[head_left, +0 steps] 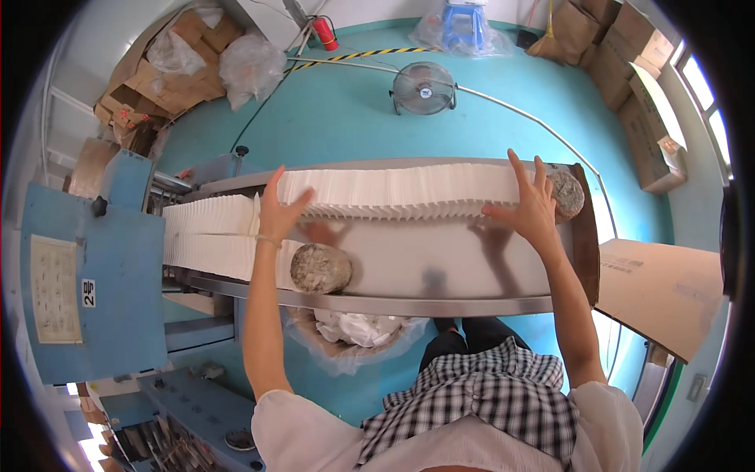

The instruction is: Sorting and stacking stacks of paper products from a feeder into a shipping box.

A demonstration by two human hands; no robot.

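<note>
Head cam: L hand (277,216) spread open at L end of white stack (393,187), R hand (535,211) likewise spread nr its R end; can't tell if either's touching. Stack lies along far side of metal table (440,271), w/ grey roll (568,197) by its R end, 2nd roll (320,269) nr front edge.
</note>
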